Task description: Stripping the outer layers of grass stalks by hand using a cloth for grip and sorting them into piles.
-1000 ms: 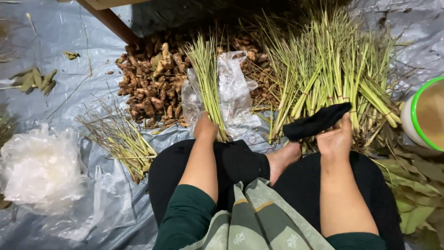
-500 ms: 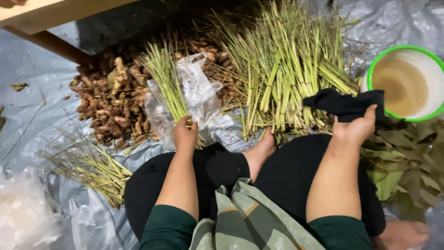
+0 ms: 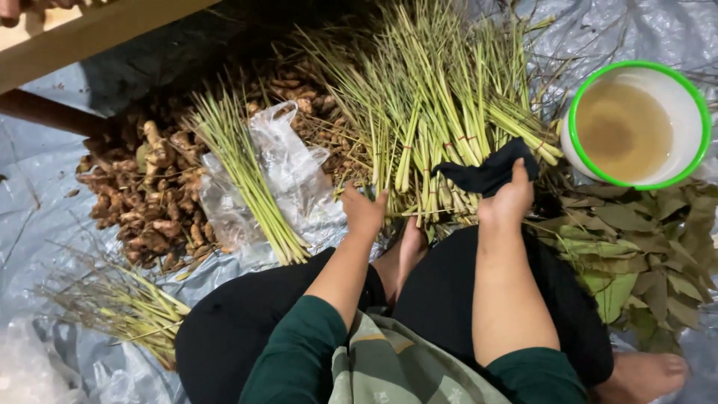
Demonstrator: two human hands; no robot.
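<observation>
I sit cross-legged on a plastic sheet. My right hand (image 3: 510,200) grips a black cloth (image 3: 486,172) over the near end of a big heap of lemongrass stalks (image 3: 441,112). My left hand (image 3: 365,211) rests with fingers apart at the base of that heap, holding nothing. A separate lemongrass bundle (image 3: 247,172) lies to the left on a clear plastic bag (image 3: 288,176). My bare foot (image 3: 407,251) shows between my hands.
A heap of ginger roots (image 3: 146,198) lies at the left. A white bowl with a green rim (image 3: 636,123) holds brownish water at the right, above dry green leaves (image 3: 643,254). Trimmed stalk ends (image 3: 127,307) lie lower left. A wooden beam (image 3: 97,30) crosses top left.
My left hand has let go of the small bundle on the bag and moved right to the big heap. The view has shifted right, bringing the bowl fully in.
</observation>
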